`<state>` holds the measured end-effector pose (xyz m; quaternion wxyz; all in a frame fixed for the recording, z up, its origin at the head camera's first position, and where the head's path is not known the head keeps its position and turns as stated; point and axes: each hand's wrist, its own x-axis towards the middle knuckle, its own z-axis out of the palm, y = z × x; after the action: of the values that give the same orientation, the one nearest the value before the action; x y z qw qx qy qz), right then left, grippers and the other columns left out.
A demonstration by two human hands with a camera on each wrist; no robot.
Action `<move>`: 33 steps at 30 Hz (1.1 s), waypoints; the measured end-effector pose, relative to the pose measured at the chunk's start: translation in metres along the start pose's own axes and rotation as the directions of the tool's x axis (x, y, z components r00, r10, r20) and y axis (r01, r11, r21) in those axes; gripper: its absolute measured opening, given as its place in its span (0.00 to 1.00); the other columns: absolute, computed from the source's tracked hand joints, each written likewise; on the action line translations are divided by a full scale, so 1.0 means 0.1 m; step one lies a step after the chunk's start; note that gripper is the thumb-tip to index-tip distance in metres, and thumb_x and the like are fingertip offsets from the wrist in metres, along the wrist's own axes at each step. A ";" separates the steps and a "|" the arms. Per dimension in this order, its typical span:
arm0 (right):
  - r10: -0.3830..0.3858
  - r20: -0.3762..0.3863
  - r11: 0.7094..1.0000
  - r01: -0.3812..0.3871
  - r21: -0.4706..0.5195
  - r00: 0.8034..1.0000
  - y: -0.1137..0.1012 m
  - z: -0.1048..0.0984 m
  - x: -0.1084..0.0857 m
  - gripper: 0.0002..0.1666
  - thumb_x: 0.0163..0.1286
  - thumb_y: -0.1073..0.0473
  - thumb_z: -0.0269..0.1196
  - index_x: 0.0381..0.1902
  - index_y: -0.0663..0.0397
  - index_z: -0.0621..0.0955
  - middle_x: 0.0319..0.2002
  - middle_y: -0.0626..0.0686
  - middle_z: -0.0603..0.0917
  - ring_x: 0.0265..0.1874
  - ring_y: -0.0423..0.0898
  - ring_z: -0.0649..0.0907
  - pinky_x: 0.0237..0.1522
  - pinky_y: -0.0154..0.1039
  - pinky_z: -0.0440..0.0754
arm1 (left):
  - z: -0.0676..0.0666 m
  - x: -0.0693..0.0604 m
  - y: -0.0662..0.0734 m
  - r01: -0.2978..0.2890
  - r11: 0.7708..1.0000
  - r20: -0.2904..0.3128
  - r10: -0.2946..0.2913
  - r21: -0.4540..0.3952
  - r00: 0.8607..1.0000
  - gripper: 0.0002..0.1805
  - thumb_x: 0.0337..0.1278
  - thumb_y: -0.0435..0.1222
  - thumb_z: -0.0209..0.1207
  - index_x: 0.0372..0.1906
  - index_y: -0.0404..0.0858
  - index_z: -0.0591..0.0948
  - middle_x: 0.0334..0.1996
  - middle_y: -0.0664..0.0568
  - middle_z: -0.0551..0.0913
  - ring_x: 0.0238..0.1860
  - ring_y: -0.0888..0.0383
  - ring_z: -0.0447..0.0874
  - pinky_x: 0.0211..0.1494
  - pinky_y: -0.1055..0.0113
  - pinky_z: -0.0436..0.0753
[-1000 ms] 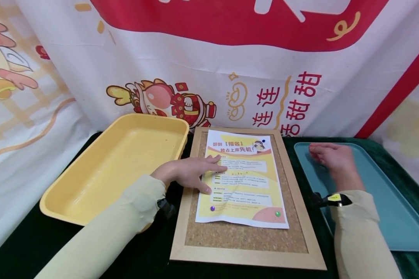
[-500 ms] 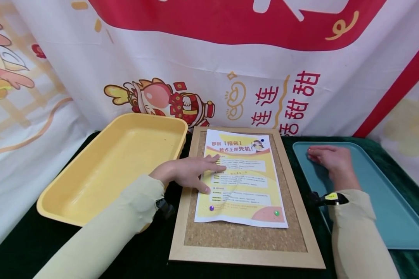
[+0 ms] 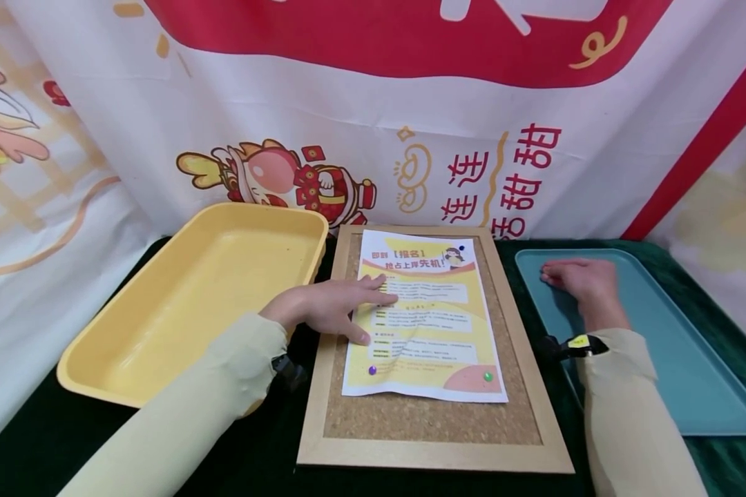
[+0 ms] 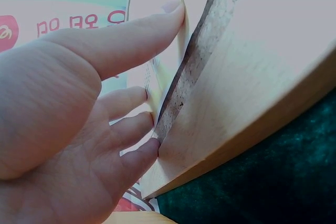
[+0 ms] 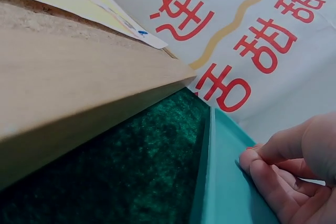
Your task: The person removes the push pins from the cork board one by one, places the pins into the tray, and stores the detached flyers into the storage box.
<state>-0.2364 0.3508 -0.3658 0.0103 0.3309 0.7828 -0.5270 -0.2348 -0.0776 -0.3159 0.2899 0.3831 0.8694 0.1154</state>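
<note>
A yellow-and-white printed sheet [image 3: 419,345] lies on a cork board [image 3: 435,420] with a pale wooden frame. A purple pushpin [image 3: 372,370], a green pushpin [image 3: 488,376] and a blue pushpin [image 3: 462,248] are at three of its corners. Spread over the sheet's left edge, my left hand [image 3: 336,307] rests on it with fingers extended; the left wrist view shows the thumb [image 4: 152,38] on the paper. My right hand [image 3: 587,284] is over the blue-green tray [image 3: 677,373]. Its thumb and finger pinch a small red thing [image 5: 250,148], mostly hidden between the fingertips.
A deep yellow tub [image 3: 193,297] stands left of the board, close to the left forearm. Dark green cloth [image 3: 12,442] covers the table. A white printed banner [image 3: 323,90] hangs directly behind the board and tray.
The camera view has shifted slightly, sliding the scene a little left. Against the board and tray, both hands stay in nearly the same places. Less red shows at the right fingertips.
</note>
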 end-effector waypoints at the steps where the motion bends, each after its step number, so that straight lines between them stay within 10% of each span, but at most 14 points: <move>1: 0.004 0.002 1.000 -0.004 -0.002 1.000 -0.01 0.01 0.01 0.26 0.82 0.51 0.61 0.73 0.51 0.80 0.21 0.30 0.82 0.31 0.29 0.87 0.56 0.36 0.86 | 0.00 -0.01 0.00 -0.001 1.000 -0.001 0.001 0.003 1.000 0.42 0.73 0.44 0.65 0.86 0.53 0.60 0.89 0.50 0.43 0.89 0.47 0.38 0.88 0.43 0.50; 6: 0.044 0.034 0.998 -0.045 0.037 0.998 -0.03 -0.02 0.06 0.26 0.81 0.50 0.63 0.72 0.48 0.81 0.19 0.31 0.85 0.29 0.30 0.89 0.38 0.28 0.86 | 0.01 -0.02 -0.02 -0.006 1.000 -0.003 0.006 0.000 1.000 0.42 0.73 0.44 0.65 0.86 0.52 0.60 0.89 0.49 0.43 0.89 0.46 0.39 0.88 0.43 0.50; 13: 0.105 0.080 0.992 -0.110 0.067 0.991 -0.03 -0.09 0.10 0.10 0.77 0.48 0.67 0.48 0.44 0.85 0.21 0.37 0.89 0.28 0.33 0.91 0.40 0.29 0.87 | 0.01 0.00 -0.01 0.002 1.000 0.004 -0.002 -0.017 1.000 0.43 0.73 0.43 0.66 0.86 0.53 0.60 0.89 0.50 0.42 0.89 0.48 0.37 0.88 0.45 0.49; 33: 0.070 0.148 0.996 -0.078 0.049 0.986 -0.03 -0.17 0.12 0.09 0.77 0.46 0.67 0.36 0.38 0.88 0.24 0.38 0.90 0.31 0.34 0.92 0.42 0.29 0.87 | 0.01 0.01 -0.02 0.004 1.000 0.000 -0.004 -0.016 1.000 0.43 0.73 0.44 0.66 0.86 0.54 0.60 0.89 0.51 0.42 0.89 0.49 0.37 0.89 0.46 0.49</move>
<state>-0.2413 0.3701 -0.3606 0.0783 0.3205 0.7523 -0.5702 -0.2359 -0.0782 -0.3183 0.2933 0.3788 0.8693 0.1217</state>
